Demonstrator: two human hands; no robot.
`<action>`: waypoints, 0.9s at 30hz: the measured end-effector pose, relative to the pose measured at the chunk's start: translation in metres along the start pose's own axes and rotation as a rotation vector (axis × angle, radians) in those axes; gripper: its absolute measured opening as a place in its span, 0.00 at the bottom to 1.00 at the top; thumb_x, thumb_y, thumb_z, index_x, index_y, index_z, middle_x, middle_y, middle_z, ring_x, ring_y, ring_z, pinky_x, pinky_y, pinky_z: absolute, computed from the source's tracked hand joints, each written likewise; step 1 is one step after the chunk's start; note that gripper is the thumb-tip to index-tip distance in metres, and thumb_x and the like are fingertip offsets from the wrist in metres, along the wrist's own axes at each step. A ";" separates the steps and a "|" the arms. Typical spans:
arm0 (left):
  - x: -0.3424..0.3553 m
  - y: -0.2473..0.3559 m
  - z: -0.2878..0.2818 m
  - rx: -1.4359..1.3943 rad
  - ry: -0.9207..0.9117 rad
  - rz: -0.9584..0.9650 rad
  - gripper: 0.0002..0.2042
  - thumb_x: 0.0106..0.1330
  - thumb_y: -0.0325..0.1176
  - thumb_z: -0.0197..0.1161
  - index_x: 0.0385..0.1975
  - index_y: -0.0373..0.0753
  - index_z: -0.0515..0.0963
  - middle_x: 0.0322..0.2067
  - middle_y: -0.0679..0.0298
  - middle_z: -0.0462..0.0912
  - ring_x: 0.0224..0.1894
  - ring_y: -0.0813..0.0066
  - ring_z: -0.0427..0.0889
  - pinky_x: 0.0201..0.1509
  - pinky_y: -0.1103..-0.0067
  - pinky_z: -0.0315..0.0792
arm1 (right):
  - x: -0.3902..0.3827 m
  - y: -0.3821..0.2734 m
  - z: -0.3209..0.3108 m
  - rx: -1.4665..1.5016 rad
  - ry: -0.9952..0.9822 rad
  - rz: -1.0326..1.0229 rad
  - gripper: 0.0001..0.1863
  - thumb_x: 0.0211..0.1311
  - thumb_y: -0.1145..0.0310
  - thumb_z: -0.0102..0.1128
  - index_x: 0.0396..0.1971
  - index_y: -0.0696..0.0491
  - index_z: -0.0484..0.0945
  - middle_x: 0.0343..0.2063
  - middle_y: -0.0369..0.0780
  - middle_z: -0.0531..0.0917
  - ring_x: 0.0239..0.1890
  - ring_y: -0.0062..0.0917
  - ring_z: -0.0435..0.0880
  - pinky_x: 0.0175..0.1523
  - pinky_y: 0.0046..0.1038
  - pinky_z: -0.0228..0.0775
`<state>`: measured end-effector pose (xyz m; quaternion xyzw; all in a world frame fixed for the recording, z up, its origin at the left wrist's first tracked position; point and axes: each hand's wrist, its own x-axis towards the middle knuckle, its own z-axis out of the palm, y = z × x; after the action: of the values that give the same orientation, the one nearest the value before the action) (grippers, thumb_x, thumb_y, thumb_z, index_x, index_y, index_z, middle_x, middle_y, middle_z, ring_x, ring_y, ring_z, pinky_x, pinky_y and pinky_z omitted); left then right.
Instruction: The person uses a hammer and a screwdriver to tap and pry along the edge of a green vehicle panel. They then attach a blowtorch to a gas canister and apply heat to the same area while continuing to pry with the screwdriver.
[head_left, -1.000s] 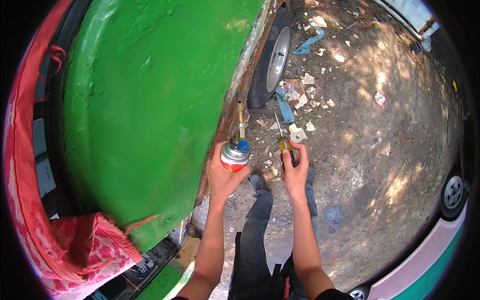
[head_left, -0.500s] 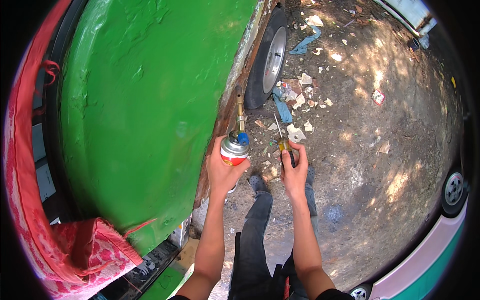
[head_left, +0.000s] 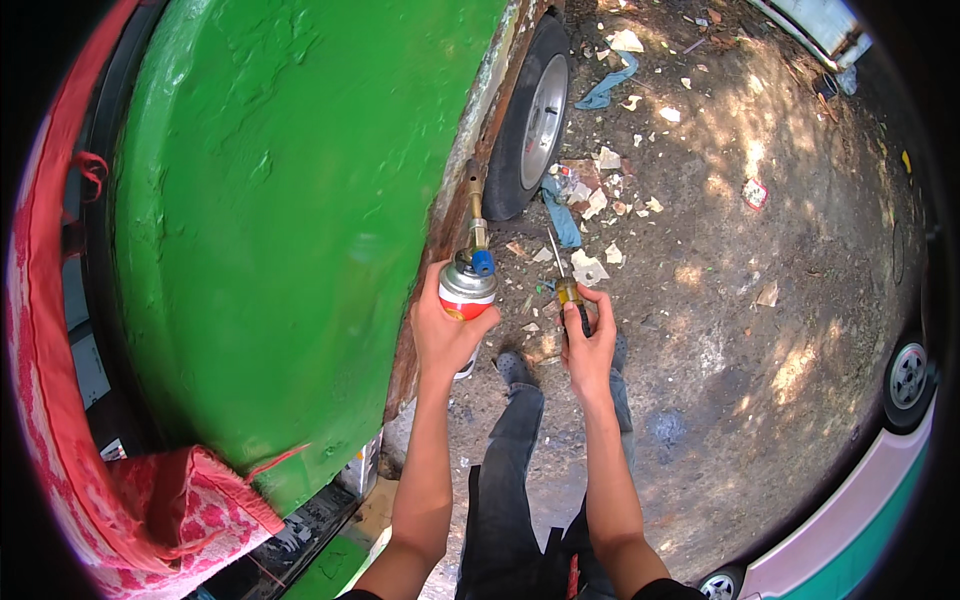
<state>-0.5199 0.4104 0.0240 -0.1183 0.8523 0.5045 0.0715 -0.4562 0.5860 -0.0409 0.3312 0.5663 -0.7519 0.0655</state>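
Note:
My left hand (head_left: 447, 335) is closed round a gas torch, a metal canister (head_left: 467, 290) with a red and white band. Its brass nozzle (head_left: 477, 205) with a blue knob points away from me, close to the rusty lower edge of a green vehicle panel (head_left: 270, 220). In my right hand (head_left: 590, 345) is a screwdriver (head_left: 568, 290), gripped by its yellow and black handle, with the thin shaft pointing up and away. The two tools are apart, and neither visibly touches the panel. No flame can be made out at the nozzle.
A wheel (head_left: 540, 115) stands beyond the nozzle. Pale broken flakes (head_left: 590, 268) and blue cloth strips (head_left: 562, 215) litter the dirt ground. A red patterned cloth (head_left: 190, 510) hangs at the left. At lower right is a pink and green vehicle (head_left: 830, 530).
The view has shifted slightly, so the panel and wheel sit a little further left. Both hands keep their grips, and the torch has barely moved.

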 end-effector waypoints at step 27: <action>-0.002 0.003 0.007 0.065 0.040 0.012 0.28 0.44 0.31 0.77 0.49 0.38 0.76 0.35 0.60 0.89 0.38 0.68 0.90 0.47 0.72 0.80 | 0.003 0.008 -0.013 -0.032 0.024 0.006 0.16 0.74 0.71 0.59 0.58 0.56 0.72 0.32 0.38 0.88 0.34 0.14 0.80 0.41 0.21 0.69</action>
<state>-0.5187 0.4181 0.0238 -0.1211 0.8703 0.4743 0.0552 -0.4491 0.5954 -0.0504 0.3408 0.5781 -0.7384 0.0662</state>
